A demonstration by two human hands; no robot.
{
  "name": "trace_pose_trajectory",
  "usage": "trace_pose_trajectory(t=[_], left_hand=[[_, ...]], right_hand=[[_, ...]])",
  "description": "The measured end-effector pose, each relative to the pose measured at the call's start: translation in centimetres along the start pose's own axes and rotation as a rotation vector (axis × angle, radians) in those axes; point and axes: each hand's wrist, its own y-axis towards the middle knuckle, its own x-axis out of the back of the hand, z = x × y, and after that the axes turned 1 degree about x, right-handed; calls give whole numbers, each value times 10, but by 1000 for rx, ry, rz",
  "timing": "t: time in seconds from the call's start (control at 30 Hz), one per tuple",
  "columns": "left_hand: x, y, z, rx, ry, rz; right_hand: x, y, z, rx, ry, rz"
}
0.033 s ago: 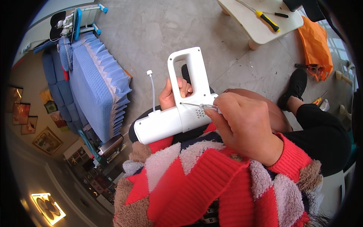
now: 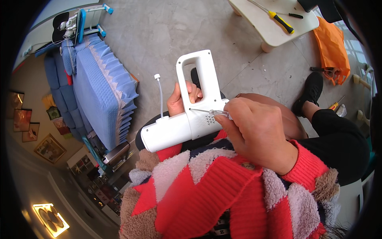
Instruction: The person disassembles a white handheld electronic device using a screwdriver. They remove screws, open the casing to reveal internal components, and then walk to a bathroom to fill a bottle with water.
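Observation:
A white spray gun [image 2: 167,130] with a looped handle lies across my lap, barrel to the left. A thin clear tube [image 2: 161,97] with a white cap sticks up from its barrel. My left hand [image 2: 177,99] is closed around the lower part of the handle, its fingers showing through the loop and partly hidden behind it. In my right hand [image 2: 258,131], pinched between thumb and fingers, is a small screwdriver [image 2: 217,113] with a clear handle. Its thin shaft points left, the tip at a small hole in the casing just below the loop.
A yellow-and-black screwdriver [image 2: 282,22] and a black-handled one [image 2: 295,16] lie on a low cream table [image 2: 260,22], far right. An orange bag [image 2: 330,47] and another screwdriver [image 2: 336,104] are on the floor. A blue-covered bed or sofa [image 2: 95,87] stands left.

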Motion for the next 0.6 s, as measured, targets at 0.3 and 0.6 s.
trace_pose_trajectory(t=[0.3, 0.6], left_hand=[[-8, -1, 3, 10, -26, 29], [-4, -4, 0, -57, 9, 36]], right_hand=[[-2, 2, 2, 13, -32, 28], [-5, 2, 15, 206, -350, 72]])
